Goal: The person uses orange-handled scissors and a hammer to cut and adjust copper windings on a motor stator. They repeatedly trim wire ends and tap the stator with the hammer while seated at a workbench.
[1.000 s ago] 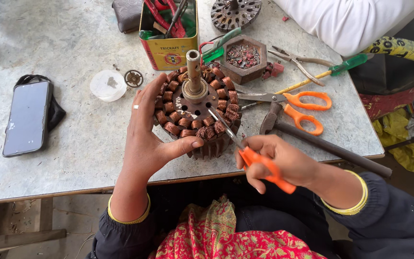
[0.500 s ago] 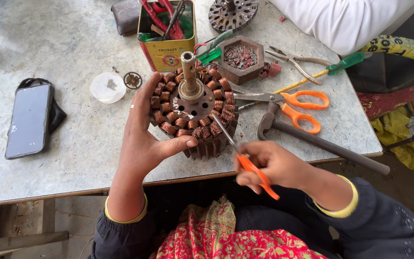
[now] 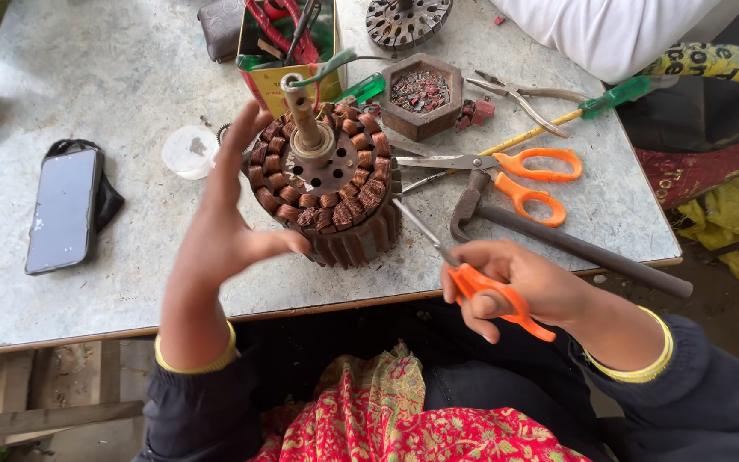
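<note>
Grey stone counter (image 3: 87, 77) carries a copper-wound motor core (image 3: 327, 184) near its front edge; left hand (image 3: 224, 227) spread against its side, right hand (image 3: 519, 282) pinching an orange-handled screwdriver (image 3: 464, 269). Core looks heavy and rigid; grip the ribbed outer wall, sparing the delicate windings

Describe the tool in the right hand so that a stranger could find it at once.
On the grey table stands a round motor stator with copper coils. At its right side, the right hand holds a screwdriver. Unlike the orange scissors nearby, it has one thin shaft.
</note>
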